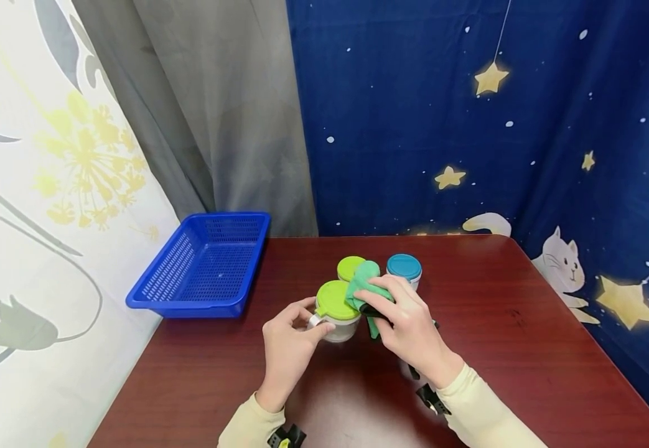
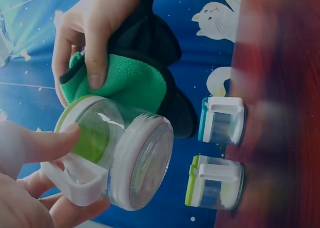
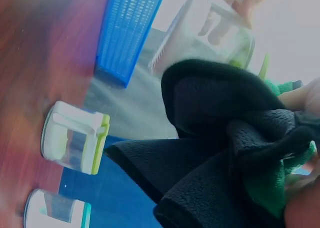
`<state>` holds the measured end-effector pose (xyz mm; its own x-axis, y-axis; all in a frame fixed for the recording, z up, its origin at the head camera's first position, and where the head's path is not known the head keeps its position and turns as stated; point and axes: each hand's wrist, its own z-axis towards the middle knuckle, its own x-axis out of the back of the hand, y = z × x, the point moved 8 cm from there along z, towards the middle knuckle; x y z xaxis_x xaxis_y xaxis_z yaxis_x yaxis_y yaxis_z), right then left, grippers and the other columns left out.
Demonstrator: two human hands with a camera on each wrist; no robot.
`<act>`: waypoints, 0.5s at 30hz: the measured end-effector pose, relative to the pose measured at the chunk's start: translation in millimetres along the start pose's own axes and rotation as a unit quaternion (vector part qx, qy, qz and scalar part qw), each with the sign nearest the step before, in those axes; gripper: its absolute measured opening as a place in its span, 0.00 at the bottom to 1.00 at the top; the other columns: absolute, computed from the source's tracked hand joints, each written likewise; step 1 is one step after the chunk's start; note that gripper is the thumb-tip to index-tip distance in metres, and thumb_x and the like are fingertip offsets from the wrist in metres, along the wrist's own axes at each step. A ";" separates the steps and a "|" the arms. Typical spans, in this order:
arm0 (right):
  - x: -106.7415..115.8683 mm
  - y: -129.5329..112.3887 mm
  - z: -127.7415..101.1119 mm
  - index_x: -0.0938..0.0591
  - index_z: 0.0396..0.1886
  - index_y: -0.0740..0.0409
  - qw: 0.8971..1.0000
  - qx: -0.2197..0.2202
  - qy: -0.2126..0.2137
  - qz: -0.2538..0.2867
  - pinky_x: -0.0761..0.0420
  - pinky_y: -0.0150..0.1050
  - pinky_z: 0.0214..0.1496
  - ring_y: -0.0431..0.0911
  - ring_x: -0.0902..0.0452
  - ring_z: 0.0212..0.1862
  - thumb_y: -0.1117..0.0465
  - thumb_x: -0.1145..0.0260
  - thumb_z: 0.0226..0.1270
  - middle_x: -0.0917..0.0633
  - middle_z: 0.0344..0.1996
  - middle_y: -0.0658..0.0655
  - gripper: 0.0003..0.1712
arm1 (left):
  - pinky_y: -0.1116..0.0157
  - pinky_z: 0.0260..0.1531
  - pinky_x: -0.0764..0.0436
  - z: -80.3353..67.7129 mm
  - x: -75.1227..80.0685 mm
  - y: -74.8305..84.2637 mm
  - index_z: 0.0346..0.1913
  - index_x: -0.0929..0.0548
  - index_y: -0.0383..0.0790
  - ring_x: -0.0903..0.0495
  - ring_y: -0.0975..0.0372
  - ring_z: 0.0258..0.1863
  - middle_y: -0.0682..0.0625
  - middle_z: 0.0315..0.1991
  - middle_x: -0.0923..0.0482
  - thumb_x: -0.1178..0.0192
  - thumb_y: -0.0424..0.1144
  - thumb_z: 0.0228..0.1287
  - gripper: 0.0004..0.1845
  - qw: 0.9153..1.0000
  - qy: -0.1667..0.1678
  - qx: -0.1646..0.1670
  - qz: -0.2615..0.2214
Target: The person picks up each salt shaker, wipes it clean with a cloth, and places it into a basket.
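Observation:
My left hand [image 1: 290, 339] grips a clear jar [image 2: 135, 153] by its white handle [image 2: 75, 180], thumb against its side. The jar's green lid [image 1: 336, 300] faces up in the head view, and its base is lifted off the table. My right hand [image 1: 410, 320] holds a green and black cloth [image 2: 120, 80], bunched up, against the lid's edge. Loose folds of the cloth [image 3: 200, 163] hang down below the fingers. Behind the held jar stand a second green-lidded jar [image 2: 217, 183] and a blue-lidded jar [image 2: 224, 120], both upright with white handles.
A blue plastic basket [image 1: 195, 308] sits at the left back edge of the dark red wooden table [image 1: 503, 323]. Curtains hang behind the table, grey [image 1: 246, 112] and star-patterned blue [image 1: 391, 124]. A white patterned cloth [image 1: 50, 218] hangs along the left.

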<state>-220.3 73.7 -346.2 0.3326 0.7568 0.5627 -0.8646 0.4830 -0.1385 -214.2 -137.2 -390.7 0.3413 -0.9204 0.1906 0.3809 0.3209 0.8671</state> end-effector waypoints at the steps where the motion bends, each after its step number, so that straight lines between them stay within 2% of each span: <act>1: 1.1 -2.7 0.8 0.15 0.56 0.50 1.000 0.006 0.006 0.003 0.21 0.51 0.59 0.55 0.26 0.59 0.74 0.31 0.54 0.19 0.55 0.58 0.28 | 0.62 0.35 0.14 0.8 0.8 1.1 0.23 0.19 0.42 0.13 0.65 0.39 0.53 0.47 0.14 0.17 0.32 0.41 0.16 1.000 0.004 0.008 -0.001; 6: 7.1 -17.6 4.1 0.14 0.54 0.52 0.998 0.044 0.037 0.023 0.24 0.51 0.62 0.57 0.24 0.57 0.76 0.32 0.50 0.19 0.54 0.60 0.29 | 0.62 0.37 0.14 3.3 5.3 12.0 0.23 0.20 0.35 0.13 0.60 0.41 0.46 0.47 0.13 0.19 0.29 0.42 0.16 0.999 0.013 0.036 -0.023; 11: 16.6 -25.2 6.8 0.14 0.54 0.54 0.995 0.063 0.075 0.036 0.25 0.46 0.64 0.59 0.24 0.56 0.76 0.36 0.51 0.19 0.54 0.63 0.28 | 0.64 0.34 0.14 13.1 8.2 3.0 0.23 0.20 0.37 0.13 0.60 0.41 0.50 0.46 0.13 0.18 0.33 0.44 0.17 0.997 0.009 0.049 -0.052; 15: 27.0 -24.9 7.7 0.13 0.52 0.57 0.991 0.063 0.115 0.038 0.25 0.43 0.63 0.61 0.23 0.55 0.77 0.42 0.52 0.20 0.54 0.66 0.28 | 0.62 0.30 0.14 27.0 17.0 -1.0 0.24 0.20 0.40 0.13 0.61 0.38 0.54 0.45 0.13 0.17 0.40 0.44 0.18 0.998 0.014 0.038 -0.051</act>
<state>-192.6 78.7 -321.2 0.3294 0.8762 0.3518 -0.9256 0.3733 -0.0631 -232.0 -159.1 -376.0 0.3279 -0.9406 0.0882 0.3483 0.2071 0.9142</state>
